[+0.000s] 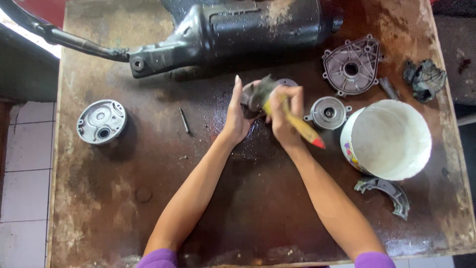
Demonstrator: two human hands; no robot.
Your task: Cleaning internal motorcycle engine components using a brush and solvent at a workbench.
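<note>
My left hand (237, 115) cups a dark, greasy metal part (254, 95) at the middle of the stained wooden table (124, 208). My right hand (283, 115) grips a paintbrush with a yellow handle and red tip (300, 128); its bristles press on the part. A round metal piece (287, 82) peeks out just behind the hands.
A black exhaust muffler (233, 32) lies across the far edge. A round grey cover (101, 121) sits at left, a thin pin (184, 120) near the middle. At right are a finned cover (352, 65), a small hub (328, 113), a white bucket (389, 139), a brake shoe (389, 191) and a dirty rag (424, 78).
</note>
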